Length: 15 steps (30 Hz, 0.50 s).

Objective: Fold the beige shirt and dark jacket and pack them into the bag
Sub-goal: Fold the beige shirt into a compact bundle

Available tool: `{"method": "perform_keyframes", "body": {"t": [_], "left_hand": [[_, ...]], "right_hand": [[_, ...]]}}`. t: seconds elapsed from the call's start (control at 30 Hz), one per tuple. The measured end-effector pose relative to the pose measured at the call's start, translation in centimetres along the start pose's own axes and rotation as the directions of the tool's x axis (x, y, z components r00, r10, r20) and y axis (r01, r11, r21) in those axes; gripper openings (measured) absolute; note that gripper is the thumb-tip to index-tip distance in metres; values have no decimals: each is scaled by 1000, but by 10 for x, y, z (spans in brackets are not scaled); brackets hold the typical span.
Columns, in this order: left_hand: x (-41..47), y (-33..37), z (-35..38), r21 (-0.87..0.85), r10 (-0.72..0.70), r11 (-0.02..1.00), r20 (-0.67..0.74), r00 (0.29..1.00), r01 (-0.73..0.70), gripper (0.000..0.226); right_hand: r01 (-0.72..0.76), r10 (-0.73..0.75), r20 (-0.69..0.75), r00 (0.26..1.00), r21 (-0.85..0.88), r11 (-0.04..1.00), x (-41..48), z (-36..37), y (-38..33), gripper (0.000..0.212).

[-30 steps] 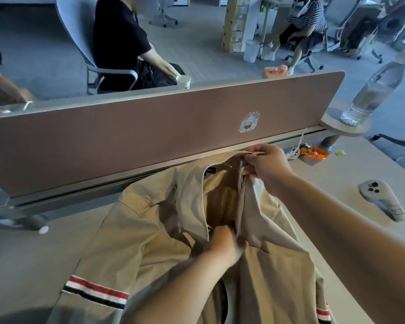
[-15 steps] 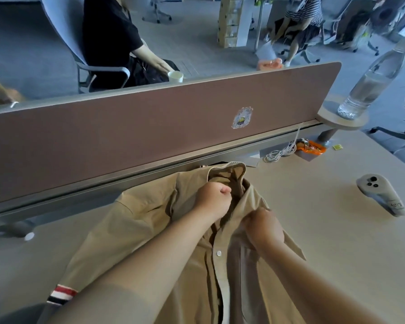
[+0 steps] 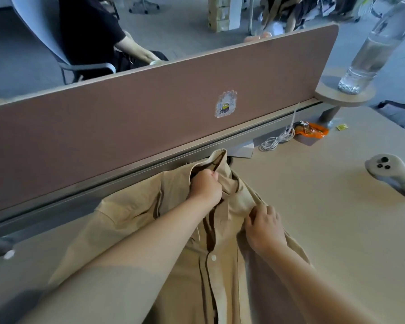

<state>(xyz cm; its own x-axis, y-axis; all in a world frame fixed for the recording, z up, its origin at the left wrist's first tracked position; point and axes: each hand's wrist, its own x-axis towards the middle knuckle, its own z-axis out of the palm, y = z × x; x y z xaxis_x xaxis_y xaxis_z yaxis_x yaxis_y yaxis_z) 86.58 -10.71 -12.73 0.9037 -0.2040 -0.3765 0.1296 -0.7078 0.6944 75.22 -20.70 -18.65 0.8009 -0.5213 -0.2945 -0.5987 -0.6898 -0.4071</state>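
The beige shirt (image 3: 131,220) lies front up on the table (image 3: 313,206), its collar toward the brown desk divider (image 3: 150,118). My left hand (image 3: 205,185) grips the fabric at the collar with its fingers curled into a fist. My right hand (image 3: 263,226) pinches the shirt's right front panel near the shoulder. The button placket runs down between my forearms. No dark jacket and no bag show in this view.
A grey handheld controller (image 3: 393,175) lies at the right. A coiled white cable (image 3: 277,140) and an orange packet (image 3: 311,130) sit by the divider. A water bottle (image 3: 372,50) stands on a small round shelf. People sit on chairs beyond the divider.
My left hand moved up from the shirt's chest to the collar. My right hand dropped from the collar to the right front panel. The shirt front now lies closed and flatter.
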Motion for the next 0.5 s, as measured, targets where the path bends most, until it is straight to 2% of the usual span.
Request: {"method": "perform_keyframes", "body": {"t": [0.07,0.13,0.2,0.23,0.27,0.3,0.33,0.37,0.43,0.5], "left_hand": [[2,0,-14,-69,-35,997,-30,999,33,30],[3,3,-26,-229,-125,966,-2,992,121,32],[-5,11,-38,-431,-186,860,229,955,271,31],[-12,15,-43,-478,-169,810,365,915,340,31],[-19,19,-49,-466,-132,808,454,881,361,31],[-26,22,-53,-433,-96,838,483,870,332,32],[-32,23,-57,-397,-62,878,457,887,266,33],[-37,22,-61,-349,-20,923,374,927,160,33],[-47,15,-69,-220,90,973,88,992,-69,28],[-54,-1,-74,-107,186,972,-199,962,-210,21]], "right_hand": [[4,-3,21,1000,-20,1000,-1,-1,2,31],[-12,14,52,999,-33,999,1,-2,0,32],[-59,58,95,994,3,998,8,-8,-5,29],[-87,81,93,992,59,994,11,-13,-9,23],[-108,101,54,993,151,983,12,-19,-13,16],[-108,118,-19,993,267,958,10,-25,-18,11],[-74,126,-116,985,376,924,6,-31,-23,12],[-20,132,-211,969,461,887,0,-37,-29,15],[110,90,-327,941,546,831,-18,-44,-43,17],[210,-33,-331,943,516,830,-33,-46,-53,21]]}}
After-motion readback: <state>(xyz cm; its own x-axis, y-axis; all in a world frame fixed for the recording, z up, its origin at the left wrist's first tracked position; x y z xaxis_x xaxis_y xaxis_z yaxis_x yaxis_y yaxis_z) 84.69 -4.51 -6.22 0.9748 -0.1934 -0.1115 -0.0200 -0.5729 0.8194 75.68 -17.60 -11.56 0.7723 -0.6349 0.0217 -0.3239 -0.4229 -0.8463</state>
